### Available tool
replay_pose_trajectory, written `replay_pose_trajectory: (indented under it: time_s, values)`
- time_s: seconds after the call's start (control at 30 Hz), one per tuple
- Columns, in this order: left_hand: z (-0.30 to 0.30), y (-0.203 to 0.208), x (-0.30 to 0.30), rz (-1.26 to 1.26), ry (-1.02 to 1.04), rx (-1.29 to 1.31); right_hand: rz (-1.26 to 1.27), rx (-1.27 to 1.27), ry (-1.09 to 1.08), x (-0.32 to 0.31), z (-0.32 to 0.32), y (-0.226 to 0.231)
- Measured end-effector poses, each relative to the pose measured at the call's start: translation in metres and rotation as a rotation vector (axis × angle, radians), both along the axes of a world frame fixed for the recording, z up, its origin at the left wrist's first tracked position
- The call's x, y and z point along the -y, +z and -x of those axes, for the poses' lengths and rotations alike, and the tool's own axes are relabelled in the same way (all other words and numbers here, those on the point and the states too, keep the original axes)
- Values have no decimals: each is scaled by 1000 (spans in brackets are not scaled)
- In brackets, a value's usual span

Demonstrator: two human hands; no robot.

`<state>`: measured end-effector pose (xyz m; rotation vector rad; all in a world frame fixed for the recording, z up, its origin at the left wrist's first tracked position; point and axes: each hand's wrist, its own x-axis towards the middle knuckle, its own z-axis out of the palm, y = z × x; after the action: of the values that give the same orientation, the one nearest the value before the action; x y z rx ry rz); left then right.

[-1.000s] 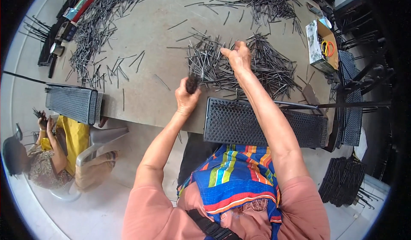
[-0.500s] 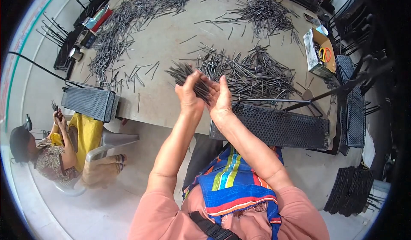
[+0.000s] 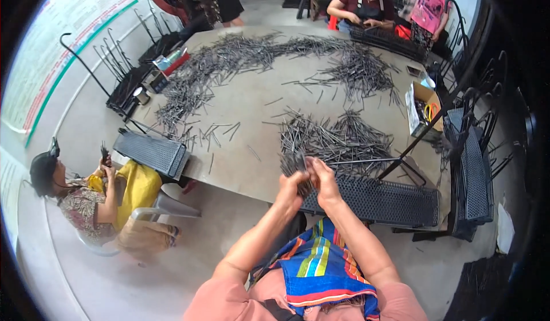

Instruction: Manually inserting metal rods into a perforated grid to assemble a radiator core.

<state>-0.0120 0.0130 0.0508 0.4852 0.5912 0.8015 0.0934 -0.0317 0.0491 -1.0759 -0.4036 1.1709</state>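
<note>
A bundle of thin dark sticks (image 3: 294, 163) stands between my two hands, its ends pointing away from me. My left hand (image 3: 293, 189) is wrapped round the bundle from the left, thumb across it. Against its right side is my right hand (image 3: 325, 183), with the fingers curled in and partly hidden. Just beyond my hands a loose pile of the same sticks (image 3: 344, 140) lies on the table (image 3: 240, 143). A black perforated metal tray (image 3: 389, 202) with a long rod handle rests at the table's near edge, beside my right forearm.
At right, a cardboard box (image 3: 425, 94) holds yellow-handled scissors (image 3: 429, 112), near more perforated trays (image 3: 474, 172). Another perforated tray (image 3: 152, 152) sits at left by a seated co-worker (image 3: 91, 200) holding sticks. Stick heaps (image 3: 195, 83) curve along the far side; other people stand or sit beyond.
The view has tilted up, showing more people at the far side. My hands have closed round the bundle, which has turned from leaning left to nearly upright; my right palm is no longer spread.
</note>
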Motion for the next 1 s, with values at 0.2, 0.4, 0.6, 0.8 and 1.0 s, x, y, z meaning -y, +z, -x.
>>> replay_pose_trajectory:
  time_s: [0.2, 0.4, 0.6, 0.8, 1.0]
  values:
    - [25, -1, 86, -113, -471, -11, -185, 276, 345, 51, -17, 22]
    - [43, -23, 133, 89, -783, -94, 34, 425, 185, 127, 0, -7]
    - [44, -43, 146, -37, -965, -218, -97, 416, 207, 177, -2, -28]
    - [31, -17, 139, -151, -831, -310, -173, 256, -5, 178, -3, -19]
    - [14, 5, 103, -116, -529, -478, 137, 558, 134, 148, -32, -37]
